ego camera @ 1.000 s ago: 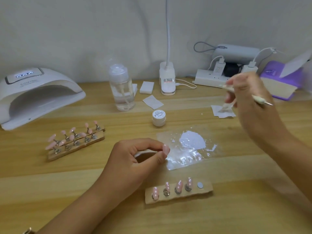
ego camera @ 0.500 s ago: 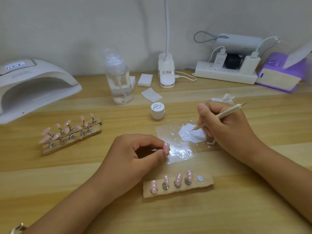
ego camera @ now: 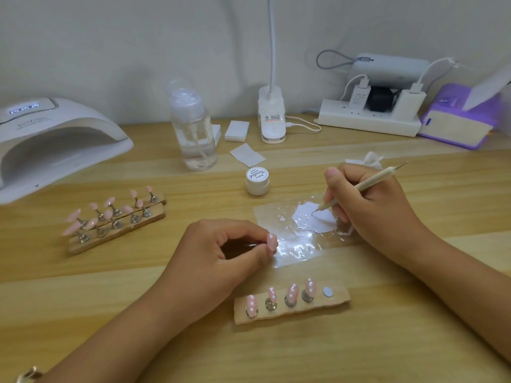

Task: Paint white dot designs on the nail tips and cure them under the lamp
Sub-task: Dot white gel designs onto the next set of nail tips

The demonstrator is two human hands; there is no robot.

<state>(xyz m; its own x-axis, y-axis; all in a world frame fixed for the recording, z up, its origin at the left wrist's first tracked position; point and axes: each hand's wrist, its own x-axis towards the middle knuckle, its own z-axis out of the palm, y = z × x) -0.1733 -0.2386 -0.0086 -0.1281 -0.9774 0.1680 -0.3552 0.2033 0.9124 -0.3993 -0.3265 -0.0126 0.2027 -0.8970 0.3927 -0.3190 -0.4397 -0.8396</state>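
Pink nail tip [ego camera: 271,241], one, pinched between thumb and forefinger of the left grip [ego camera: 221,252] near the counter [ego camera: 387,341] middle. Four dotted tips [ego camera: 291,293] stand on the near wooden holder [ego camera: 340,298], beside one bare metal disc [ego camera: 328,291]. Ten plain tips [ego camera: 109,201], as best counted, on two far holders [ego camera: 154,214]. Right grip [ego camera: 378,205] grasps one dotting tool [ego camera: 373,179], point in white paint [ego camera: 309,219] on clear film [ego camera: 293,255]. One curing lamp [ego camera: 55,139] far left; one jar [ego camera: 257,181], one pump bottle [ego camera: 193,134] behind the film.

3 stands [ego camera: 340,297], 4 dotted tips [ego camera: 292,291], 1 held tip [ego camera: 271,241], 1 jar [ego camera: 257,180], 1 btl [ego camera: 195,136].
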